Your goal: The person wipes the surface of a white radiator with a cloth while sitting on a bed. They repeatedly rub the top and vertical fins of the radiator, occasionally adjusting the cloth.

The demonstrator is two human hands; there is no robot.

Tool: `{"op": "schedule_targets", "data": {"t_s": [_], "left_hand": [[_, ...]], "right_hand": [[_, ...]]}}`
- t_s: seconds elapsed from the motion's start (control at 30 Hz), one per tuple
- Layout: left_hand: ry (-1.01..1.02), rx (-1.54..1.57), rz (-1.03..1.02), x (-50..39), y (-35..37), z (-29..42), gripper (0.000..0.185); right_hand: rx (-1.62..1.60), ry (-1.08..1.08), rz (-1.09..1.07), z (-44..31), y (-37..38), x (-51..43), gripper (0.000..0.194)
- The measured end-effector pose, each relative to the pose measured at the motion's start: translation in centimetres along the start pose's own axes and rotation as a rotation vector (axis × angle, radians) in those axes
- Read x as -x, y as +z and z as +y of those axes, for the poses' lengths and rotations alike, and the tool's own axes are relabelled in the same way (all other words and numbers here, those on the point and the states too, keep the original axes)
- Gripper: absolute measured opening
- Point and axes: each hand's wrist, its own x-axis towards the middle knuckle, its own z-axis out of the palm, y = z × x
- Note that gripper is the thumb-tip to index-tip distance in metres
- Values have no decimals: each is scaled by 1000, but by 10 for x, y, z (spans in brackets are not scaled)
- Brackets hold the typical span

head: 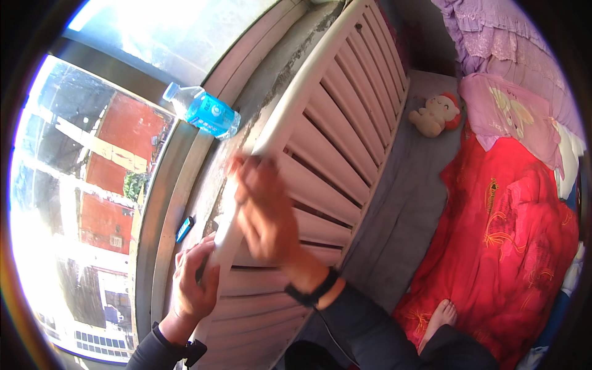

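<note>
My left hand (194,280) rests on the top rail of a pale slatted bed panel (330,171), its fingers and thumb curled around the edge. Farther along the same rail, my right hand (268,217) is blurred by motion. Its fingers bend over the rail, and whether anything is held in them cannot be made out. A dark band circles the right wrist. Beyond the panel, a clear plastic bottle with a blue label (210,113) lies tilted on the window ledge. A small blue and black object (185,229), perhaps a lighter, is on the ledge near my left fingers.
The concrete window sill (282,69) is rough and chipped along the panel. Bright window glass (69,185) fills the left. On the grey bed sheet (393,203) sit a plush toy (434,115), a red quilt (495,231) and a pink pillow (513,111). A bare foot (441,317) stands on the quilt.
</note>
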Motion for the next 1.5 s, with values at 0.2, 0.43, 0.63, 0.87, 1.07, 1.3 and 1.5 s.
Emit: {"op": "schedule_targets", "data": {"t_s": [0.2, 0.43, 0.63, 0.87, 1.07, 1.3, 1.5], "left_hand": [[56, 3, -7, -3, -2, -2, 48], [49, 24, -63, -4, -5, -3, 51], [77, -9, -7, -3, -3, -4, 60], [120, 30, 41, 4, 4, -12, 76], [126, 112, 64, 4, 11, -19, 83], [150, 102, 98, 3, 12, -18, 87], [140, 126, 54, 9, 8, -17, 87]], "right_hand": [[149, -122, -113, -8, -12, 15, 60], [202, -30, 128, 86, -44, -115, 40], [50, -244, -239, -33, -6, 2, 48], [239, -145, -153, -11, -32, -40, 26], [279, -194, -260, -46, -17, 5, 37], [350, -155, -307, -59, -10, 11, 41], [362, -233, -341, -12, -23, -24, 35]]}}
